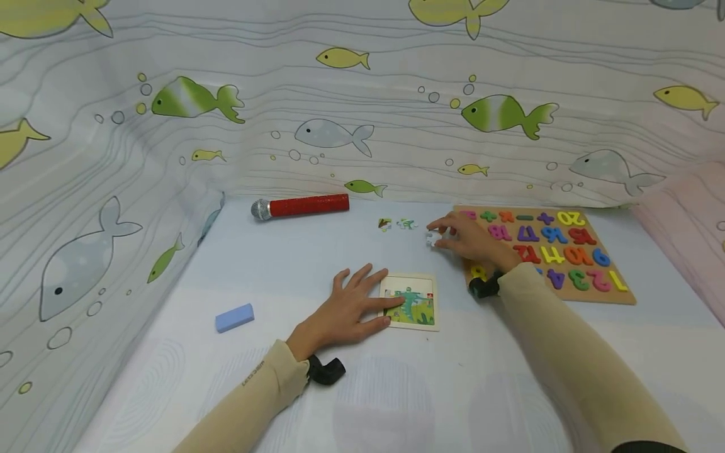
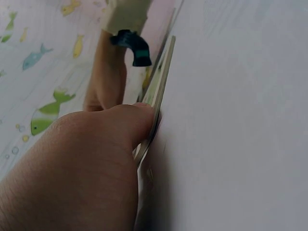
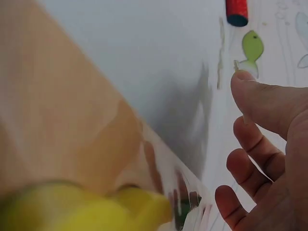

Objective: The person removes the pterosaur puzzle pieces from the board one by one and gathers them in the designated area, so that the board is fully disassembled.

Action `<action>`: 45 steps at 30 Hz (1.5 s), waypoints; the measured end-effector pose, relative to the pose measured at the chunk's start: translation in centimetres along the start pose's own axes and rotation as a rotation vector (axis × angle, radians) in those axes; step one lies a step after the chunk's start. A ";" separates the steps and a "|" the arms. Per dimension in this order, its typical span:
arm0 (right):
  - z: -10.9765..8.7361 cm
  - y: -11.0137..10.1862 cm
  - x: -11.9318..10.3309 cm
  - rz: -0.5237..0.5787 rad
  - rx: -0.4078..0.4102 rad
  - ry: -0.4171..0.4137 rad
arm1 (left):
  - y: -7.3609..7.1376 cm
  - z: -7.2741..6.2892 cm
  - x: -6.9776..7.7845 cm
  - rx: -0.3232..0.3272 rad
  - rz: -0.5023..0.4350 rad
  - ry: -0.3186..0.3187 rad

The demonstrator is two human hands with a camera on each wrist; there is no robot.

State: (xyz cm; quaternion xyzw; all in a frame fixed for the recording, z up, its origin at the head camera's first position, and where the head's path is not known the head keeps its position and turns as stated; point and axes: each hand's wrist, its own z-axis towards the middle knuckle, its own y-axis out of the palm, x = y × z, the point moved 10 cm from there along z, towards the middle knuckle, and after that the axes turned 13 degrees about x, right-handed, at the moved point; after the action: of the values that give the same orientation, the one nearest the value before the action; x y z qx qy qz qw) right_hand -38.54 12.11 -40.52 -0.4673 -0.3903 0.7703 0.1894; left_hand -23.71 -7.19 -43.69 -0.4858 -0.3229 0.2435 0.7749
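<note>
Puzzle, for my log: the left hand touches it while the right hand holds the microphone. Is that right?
Not quite: the head view shows the right hand holding a small piece; the microphone lies away from both hands. The left hand does touch the puzzle.

Readable characters are found on the number board (image 1: 514,225), far right. Far row: 20 is read at the right end; leftward, a plus, a minus and a times sign are noted, then a green sign (image 1: 488,216) not resolved between plus and division. Second row, right to left: 15, 16, 17, 18. Third: 9, 10, 11, 12. Near row: 1, 2, 3, 4; 8 at the left end. Other characters are partly hidden, not read. Small lettering (image 1: 252,372) is seen on the left sleeve (image 1: 269,387); wording cannot be made out.
</note>
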 end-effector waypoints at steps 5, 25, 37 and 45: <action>1.5 0.5 0.8 -0.017 -0.012 -0.012 | 0.0 -0.1 -0.1 -0.005 0.007 -0.002; 2.6 1.2 3.8 -0.063 -0.014 0.143 | 0.1 0.1 0.1 -0.018 0.018 -0.006; 2.4 1.4 4.4 -0.007 0.055 0.241 | 0.1 -0.1 0.0 -0.013 0.016 -0.006; 2.7 1.5 4.5 -0.010 0.074 0.226 | 0.2 -0.1 -0.2 -0.027 0.027 -0.021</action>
State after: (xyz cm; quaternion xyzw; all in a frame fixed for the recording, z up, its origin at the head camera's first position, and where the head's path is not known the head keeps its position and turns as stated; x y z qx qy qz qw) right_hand -42.97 12.96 -43.53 -0.5418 -0.3400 0.7258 0.2533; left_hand -23.80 -7.28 -43.95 -0.4979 -0.3276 0.2544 0.7616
